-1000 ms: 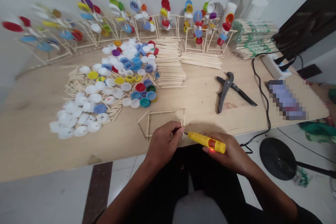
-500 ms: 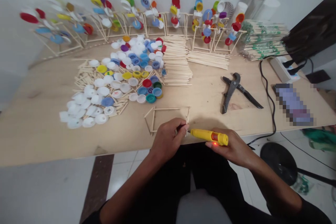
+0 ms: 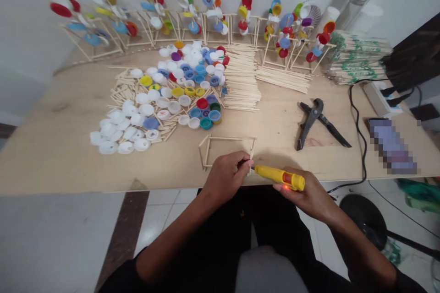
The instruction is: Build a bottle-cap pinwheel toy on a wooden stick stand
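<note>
A small frame of wooden sticks (image 3: 227, 138) lies near the table's front edge. At its right end, my left hand (image 3: 227, 175) pinches a short stick (image 3: 252, 149) between thumb and fingers. My right hand (image 3: 305, 192) is wrapped around a yellow hot glue gun (image 3: 278, 176), on which a red light glows. The glue gun's tip points left and meets the frame's right end, close to my left fingertips. Whether glue is coming out is too small to tell.
Bottle caps (image 3: 137, 110) and short sticks are heaped left of a pile of long sticks (image 3: 242, 78). Finished cap-and-stick models (image 3: 192, 23) line the wall. Black cutters (image 3: 311, 123), a phone (image 3: 392, 144), a power strip (image 3: 381, 98) with a cable and bagged sticks (image 3: 359, 57) lie right.
The camera view has shifted, so the whole table appears slightly to the right. Both hands keep their hold on the stick and the glue gun, with the tip at the same corner.
</note>
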`<state>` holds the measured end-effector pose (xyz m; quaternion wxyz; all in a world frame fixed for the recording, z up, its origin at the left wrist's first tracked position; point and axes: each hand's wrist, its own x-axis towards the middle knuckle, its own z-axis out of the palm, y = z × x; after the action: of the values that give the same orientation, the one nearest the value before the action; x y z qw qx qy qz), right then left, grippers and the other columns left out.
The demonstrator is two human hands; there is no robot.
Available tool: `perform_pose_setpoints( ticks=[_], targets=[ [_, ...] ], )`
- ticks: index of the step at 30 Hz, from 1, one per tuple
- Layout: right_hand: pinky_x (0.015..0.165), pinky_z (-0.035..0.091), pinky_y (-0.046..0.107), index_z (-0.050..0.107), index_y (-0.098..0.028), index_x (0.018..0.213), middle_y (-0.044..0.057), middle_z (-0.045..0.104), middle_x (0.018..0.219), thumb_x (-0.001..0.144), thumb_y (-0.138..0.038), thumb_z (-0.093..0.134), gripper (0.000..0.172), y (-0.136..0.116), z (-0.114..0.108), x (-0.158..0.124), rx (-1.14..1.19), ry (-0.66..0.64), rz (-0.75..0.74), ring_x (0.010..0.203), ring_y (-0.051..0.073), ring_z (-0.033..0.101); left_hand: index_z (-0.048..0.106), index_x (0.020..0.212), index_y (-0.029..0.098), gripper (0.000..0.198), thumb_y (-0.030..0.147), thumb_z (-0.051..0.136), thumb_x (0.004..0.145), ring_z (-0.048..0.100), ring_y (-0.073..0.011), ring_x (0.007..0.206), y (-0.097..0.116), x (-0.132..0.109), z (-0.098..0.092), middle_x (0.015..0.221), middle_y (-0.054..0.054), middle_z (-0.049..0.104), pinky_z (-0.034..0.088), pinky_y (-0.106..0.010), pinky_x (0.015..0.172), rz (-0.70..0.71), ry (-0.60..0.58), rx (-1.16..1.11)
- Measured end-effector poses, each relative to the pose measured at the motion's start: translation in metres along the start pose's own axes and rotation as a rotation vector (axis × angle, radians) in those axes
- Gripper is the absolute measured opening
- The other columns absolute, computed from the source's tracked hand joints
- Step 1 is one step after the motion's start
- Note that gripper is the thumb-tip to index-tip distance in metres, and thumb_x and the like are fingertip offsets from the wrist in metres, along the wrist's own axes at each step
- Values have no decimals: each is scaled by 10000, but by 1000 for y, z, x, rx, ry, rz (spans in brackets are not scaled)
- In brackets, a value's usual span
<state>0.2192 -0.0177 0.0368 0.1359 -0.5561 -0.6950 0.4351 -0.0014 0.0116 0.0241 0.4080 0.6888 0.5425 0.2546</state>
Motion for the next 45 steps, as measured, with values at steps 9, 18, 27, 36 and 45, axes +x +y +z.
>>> perform_pose_setpoints(
  ticks=[9, 18, 27, 36, 45],
  targets=[
    [510, 350, 233, 500, -203, 730, -39, 516, 628, 865, -406, 559, 251, 1, 1, -1, -17, -8, -13, 540, 105, 460, 591, 691, 188, 232, 287, 458, 853, 492, -116, 553, 1, 0, 0, 578, 30, 554, 359, -228, 551, -10, 7, -11],
    [508, 349, 235, 483, -207, 704, -48, 493, 607, 866, -414, 560, 274, -2, -7, 1, -48, -50, -1, 530, 107, 456, 598, 696, 183, 219, 285, 476, 846, 489, -115, 561, -1, 1, 0, 586, 29, 552, 352, -231, 560, -4, 4, -19],
    [500, 365, 230, 532, -194, 756, -39, 472, 629, 866, -418, 576, 253, 5, -9, -2, 66, 122, -7, 547, 108, 451, 595, 703, 179, 219, 281, 474, 854, 492, -113, 570, -1, 1, 1, 601, 27, 560, 359, -234, 575, 5, 10, -16],
    [648, 438, 287, 590, -194, 916, 45, 626, 821, 860, -350, 588, 166, 45, -52, 4, -480, 828, -198, 725, 194, 593, 600, 702, 186, 224, 292, 467, 848, 517, -121, 584, 1, -1, 1, 629, 18, 600, 371, -238, 572, 4, 18, 31],
    [691, 353, 352, 580, -151, 921, 113, 651, 864, 852, -289, 540, 159, 98, -81, 25, -1066, 840, -186, 792, 254, 525, 617, 726, 186, 222, 289, 463, 850, 525, -124, 566, 5, -2, 5, 625, 12, 611, 370, -246, 566, 21, 27, 77]
  ],
)
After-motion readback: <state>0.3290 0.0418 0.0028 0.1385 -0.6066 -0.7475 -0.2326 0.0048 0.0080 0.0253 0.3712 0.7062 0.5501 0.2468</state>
